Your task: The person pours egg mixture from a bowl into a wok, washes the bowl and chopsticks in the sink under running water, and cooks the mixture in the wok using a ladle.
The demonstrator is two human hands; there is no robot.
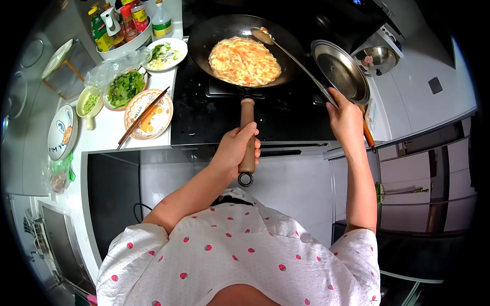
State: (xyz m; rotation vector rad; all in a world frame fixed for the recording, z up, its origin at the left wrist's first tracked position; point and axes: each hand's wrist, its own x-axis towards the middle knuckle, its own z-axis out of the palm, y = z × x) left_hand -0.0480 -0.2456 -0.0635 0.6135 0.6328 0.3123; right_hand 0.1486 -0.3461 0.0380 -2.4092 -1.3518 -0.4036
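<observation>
My left hand (238,149) is closed around the brown handle (247,113) of a dark wok (200,51) on the stove. A yellow-orange mixture that looks like egg (244,62) covers the wok's bottom. In my right hand (346,118) is the metal shaft of a long-handled ladle (301,65). The ladle's rounded head rests against the wok's far right inner wall, beside the food. Just beyond my right hand lies a round metal strainer (341,71). An orange-brown handle (368,136) shows behind my right wrist; what it belongs to is partly hidden.
On the left counter are a patterned plate (164,120) with chopsticks (144,118) across it, chopped greens (125,87), a plate of chopped garlic and scallion (166,54) and a green bowl (90,103). Bottles (125,25) stand behind. A metal bowl (377,60) sits far right.
</observation>
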